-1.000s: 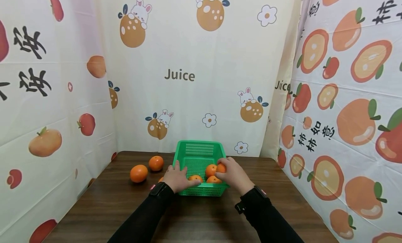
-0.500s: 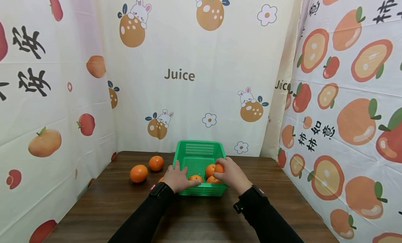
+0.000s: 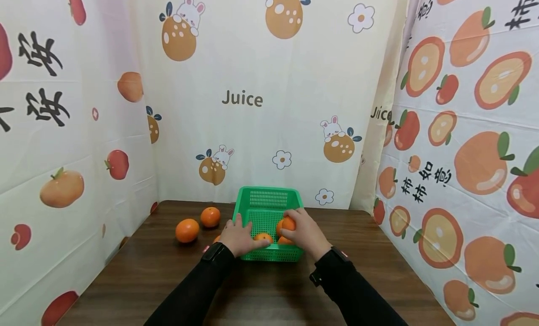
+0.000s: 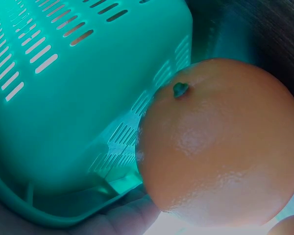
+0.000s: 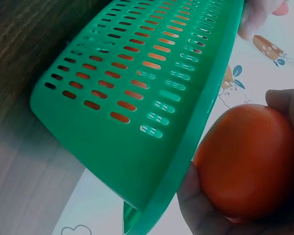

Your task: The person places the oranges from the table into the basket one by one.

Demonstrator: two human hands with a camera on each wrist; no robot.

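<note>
My right hand (image 3: 309, 235) holds an orange (image 3: 288, 224) over the right side of a green plastic basket (image 3: 271, 257); the right wrist view shows thumb and fingers curled around that fruit (image 5: 247, 161). Below it, more oranges lie in the basket, one (image 3: 263, 238) near the front wall and others at the right, partly hidden. At the basket's front left corner, my left hand (image 3: 240, 237) rests on the rim, thumb and fingers spread and fairly straight. A large orange (image 4: 225, 142) with a green stem end sits outside the basket, close to this hand.
Two oranges (image 3: 187, 230) (image 3: 210, 217) stand on the dark wooden table (image 3: 269, 293) left of the basket. Another (image 3: 217, 239) is mostly hidden behind the left hand. Fruit-printed cloths (image 3: 269, 129) enclose the table at the back and both sides.
My right hand has shifted slightly left with the orange, farther in over the basket. The left hand holds its place at the rim, and the head view has tilted a little.
</note>
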